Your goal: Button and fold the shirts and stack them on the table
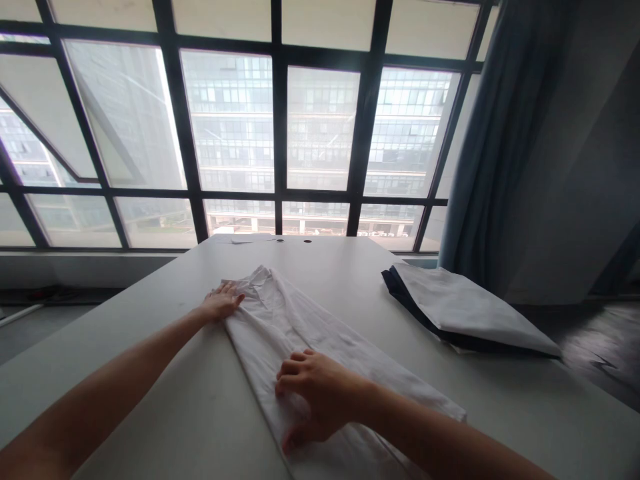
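A white shirt (280, 333) lies folded lengthwise on the white table, its collar end pointing toward the window. My left hand (223, 303) rests flat on the shirt's far left corner, beside the collar, with its fingers stretched out. Over the middle of the shirt is my right hand (320, 393), its fingers bent and the thumb well apart from them. Its fingertips and thumb seem to touch the cloth near the left edge, with no fold visibly gripped. My right forearm hides part of the shirt's near end.
To the right, a stack of folded white and dark garments (470, 310) lies near the edge of the white table (165, 407). A flat white sheet (245, 238) is at the far edge, close to two round holes. Beyond stand the window and a blue curtain (495, 153).
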Action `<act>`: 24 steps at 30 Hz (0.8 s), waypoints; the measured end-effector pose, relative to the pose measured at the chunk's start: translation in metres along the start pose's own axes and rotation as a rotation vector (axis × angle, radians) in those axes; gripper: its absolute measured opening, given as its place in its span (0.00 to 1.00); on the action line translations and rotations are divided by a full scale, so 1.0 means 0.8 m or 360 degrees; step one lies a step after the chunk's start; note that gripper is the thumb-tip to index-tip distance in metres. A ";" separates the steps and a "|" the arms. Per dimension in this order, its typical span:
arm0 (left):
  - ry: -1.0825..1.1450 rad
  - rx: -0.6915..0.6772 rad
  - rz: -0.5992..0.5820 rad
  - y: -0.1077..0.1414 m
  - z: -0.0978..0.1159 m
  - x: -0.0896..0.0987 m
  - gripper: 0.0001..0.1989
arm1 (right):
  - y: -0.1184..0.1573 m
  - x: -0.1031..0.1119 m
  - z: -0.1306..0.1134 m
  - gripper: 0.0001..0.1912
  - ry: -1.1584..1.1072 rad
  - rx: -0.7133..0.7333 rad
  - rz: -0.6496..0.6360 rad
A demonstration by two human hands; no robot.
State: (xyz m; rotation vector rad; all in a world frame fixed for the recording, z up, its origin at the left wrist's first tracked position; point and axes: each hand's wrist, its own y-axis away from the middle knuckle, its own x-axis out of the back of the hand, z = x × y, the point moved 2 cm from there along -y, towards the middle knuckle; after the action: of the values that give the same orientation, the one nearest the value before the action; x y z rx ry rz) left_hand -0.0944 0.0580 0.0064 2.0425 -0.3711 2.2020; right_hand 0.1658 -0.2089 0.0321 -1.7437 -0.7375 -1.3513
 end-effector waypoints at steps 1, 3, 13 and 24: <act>0.0026 0.0008 -0.0092 0.002 -0.001 -0.006 0.35 | 0.000 0.001 -0.001 0.32 0.0001 0.0002 0.0004; 0.0070 0.0016 -0.0167 0.004 -0.005 -0.013 0.35 | 0.001 0.002 -0.002 0.31 0.0006 0.0000 0.0004; 0.0065 -0.0066 -0.0187 -0.007 -0.010 -0.016 0.34 | 0.004 0.016 -0.009 0.40 -0.0252 -0.0135 -0.0157; -0.0195 0.0040 0.0280 0.026 0.070 -0.003 0.33 | 0.013 0.012 -0.006 0.54 -0.0602 -0.0339 -0.0360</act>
State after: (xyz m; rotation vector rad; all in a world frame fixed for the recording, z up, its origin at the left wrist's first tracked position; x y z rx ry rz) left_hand -0.0456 0.0242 0.0051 2.2444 -0.5589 2.1920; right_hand 0.1744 -0.2187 0.0395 -2.1739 -1.0563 -1.2973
